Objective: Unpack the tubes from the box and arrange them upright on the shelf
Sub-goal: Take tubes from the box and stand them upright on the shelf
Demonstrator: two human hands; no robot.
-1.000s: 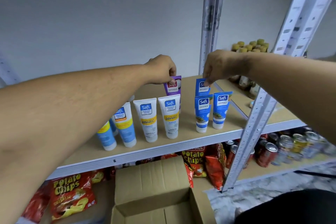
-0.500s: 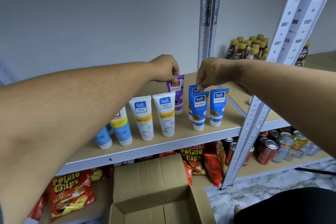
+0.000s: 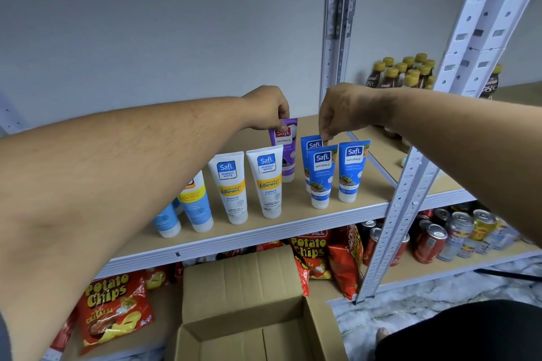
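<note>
My left hand (image 3: 268, 108) pinches the top of a purple tube (image 3: 286, 146) that stands upright at the back of the wooden shelf (image 3: 372, 182). My right hand (image 3: 340, 110) pinches the top edge of a blue tube (image 3: 311, 145) standing behind two other blue tubes (image 3: 322, 177) (image 3: 352, 170). Two white tubes with yellow bands (image 3: 230, 184) (image 3: 267, 182) stand in the front row, with white-and-blue tubes (image 3: 196, 202) to their left, partly hidden by my left arm. The open cardboard box (image 3: 252, 311) lies below on the floor; no tubes show in its visible part.
White metal uprights (image 3: 410, 173) (image 3: 337, 23) frame the shelf at the right. Brown bottles with yellow caps (image 3: 401, 73) stand on the neighbouring shelf. Potato chip bags (image 3: 114, 311) (image 3: 311, 252) and drink cans (image 3: 457, 234) fill the lower shelves.
The view has shifted a little; both hands stay pinched on their tubes. The blue tube under my right hand has come down behind the front blue tubes.
</note>
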